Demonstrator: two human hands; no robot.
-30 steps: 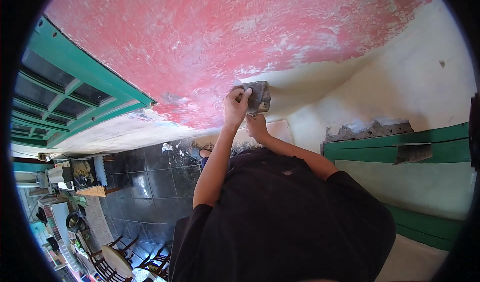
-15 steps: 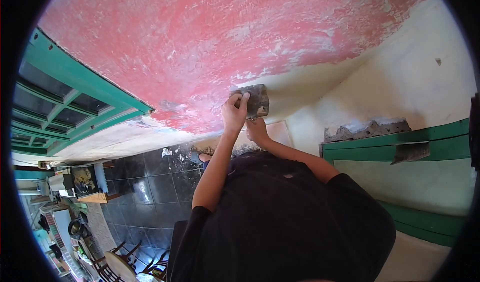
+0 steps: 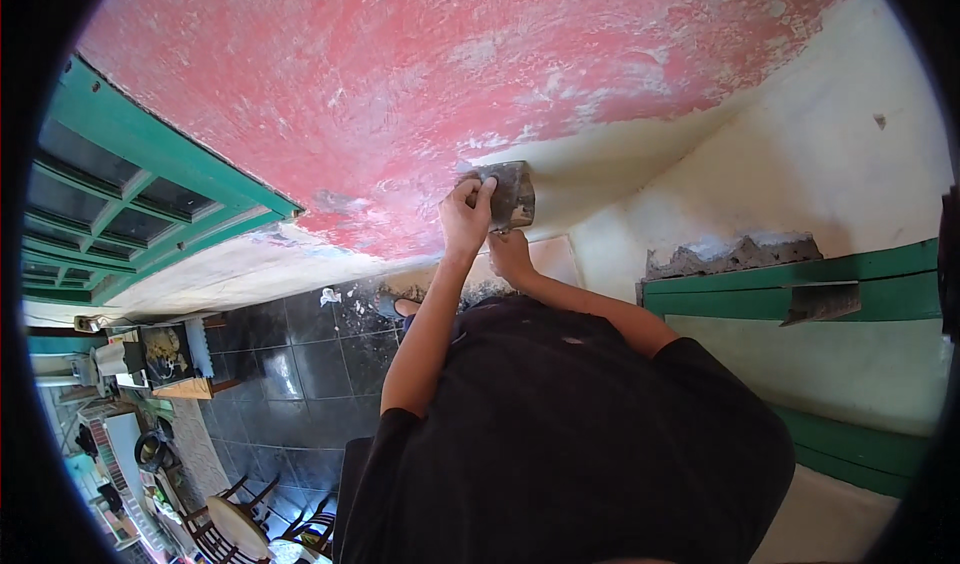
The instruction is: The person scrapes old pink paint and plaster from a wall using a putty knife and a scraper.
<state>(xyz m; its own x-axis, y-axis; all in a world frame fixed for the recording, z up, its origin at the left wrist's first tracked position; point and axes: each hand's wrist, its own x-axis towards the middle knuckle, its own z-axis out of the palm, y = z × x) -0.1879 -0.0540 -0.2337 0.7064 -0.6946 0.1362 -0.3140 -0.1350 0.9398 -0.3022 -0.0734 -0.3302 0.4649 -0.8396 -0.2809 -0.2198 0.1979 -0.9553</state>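
Observation:
A dark, flat, squarish scraper (image 3: 513, 196) with pale smears on its face is up against the wall, near where pink paint meets cream. My right hand (image 3: 512, 257) is closed round its lower end, where the handle is hidden by the fingers. Beside the scraper's left edge, my left hand (image 3: 465, 226) is closed in a pinch, its thumb close to or touching the plate. A small pale grey tip shows just past the left fingers; what they grip is mostly hidden. The pink wall (image 3: 330, 74) has whitish, rough patches all over.
A green-framed window (image 3: 150, 189) is at the left. On the right, a green door frame (image 3: 740, 286) carries rough, broken mortar (image 3: 735, 257) along its top. Dark floor tiles (image 3: 325, 384) have white debris. Wooden chairs (image 3: 230, 529) and a cluttered table (image 3: 165, 359) stand lower left.
Both hands and the scraper appear slightly higher and further left in the picture, while the whole view has shifted a little too. Both grips look the same.

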